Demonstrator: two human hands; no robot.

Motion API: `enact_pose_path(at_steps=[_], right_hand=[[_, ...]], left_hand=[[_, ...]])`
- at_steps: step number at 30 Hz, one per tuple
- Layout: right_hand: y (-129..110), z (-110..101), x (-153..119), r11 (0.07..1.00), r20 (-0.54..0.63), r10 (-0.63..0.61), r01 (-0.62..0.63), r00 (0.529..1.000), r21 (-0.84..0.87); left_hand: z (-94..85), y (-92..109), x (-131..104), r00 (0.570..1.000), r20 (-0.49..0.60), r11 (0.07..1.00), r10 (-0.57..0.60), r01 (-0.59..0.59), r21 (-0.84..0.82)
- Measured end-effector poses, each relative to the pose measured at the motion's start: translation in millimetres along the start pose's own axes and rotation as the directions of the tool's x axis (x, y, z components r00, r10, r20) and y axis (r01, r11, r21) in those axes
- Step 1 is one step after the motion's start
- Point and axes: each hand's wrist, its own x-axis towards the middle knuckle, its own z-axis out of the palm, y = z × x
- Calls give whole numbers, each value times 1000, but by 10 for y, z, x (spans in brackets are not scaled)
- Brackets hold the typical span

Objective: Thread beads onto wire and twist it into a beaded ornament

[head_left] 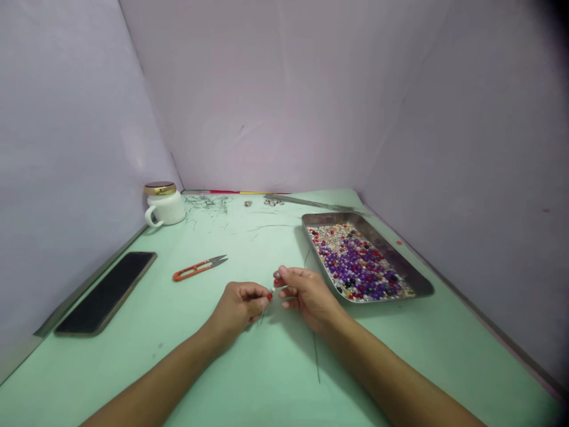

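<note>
Beaded strand (pixel 272 290): between both hands, just above the counter; the clock centre for what follows.
Counter (pixel 231 373): pale green, under everything.
Tray (pixel 425 286): 2 to 3 o'clock, metal, holds mixed beads; purple heaviest in the near part.
Phone (pixel 106 296): 9 o'clock, dark screen up.
Wire bundle (pixel 306 202): 1 o'clock, far side.
Left hand (pixel 240 307): fingers pinching strand's lower end by a red bead.
Right hand (pixel 311 295): thumb and forefinger closed on upper end, other fingers loosely curled.
Mug (pixel 171 209): 10 o'clock, white, gold-rimmed lid.
Snips (pixel 195 270): 9 to 10 o'clock, orange handle, blades pointing away from phone.
Wire scraps (pixel 208 203): 11 o'clock.
Small beaded pieces (pixel 273 202): 12 o'clock, far side.
Handling: judged very light; wire likely springy and kinkable, beads hard, slippery. Pinch wire right beside end beads; don't squeeze mid-span. Wire ends: can't trace.
</note>
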Motion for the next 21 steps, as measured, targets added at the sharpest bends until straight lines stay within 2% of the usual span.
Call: enact_pose_path(at_steps=[8,12,15,18,21], right_hand=[[27,-16,24,991,-62,40,-32,997,131],[16,-14,22,992,18,52,-54,998,112],[44,-5,21,999,65,43,-43,997,-1],[96,8,16,978,82,-39,55,996,-201],[136,19,7,911,119,-122,159,985,-382]], left_hand=[[9,-6,11,999,51,1000,6,-7,4],[3,-36,30,999,26,996,-25,27,-89],[-12,-35,42,999,1,973,-49,48,-225],[-35,-21,54,998,6,945,-59,58,-322],[-39,-10,62,997,26,939,-73,77,-334]])
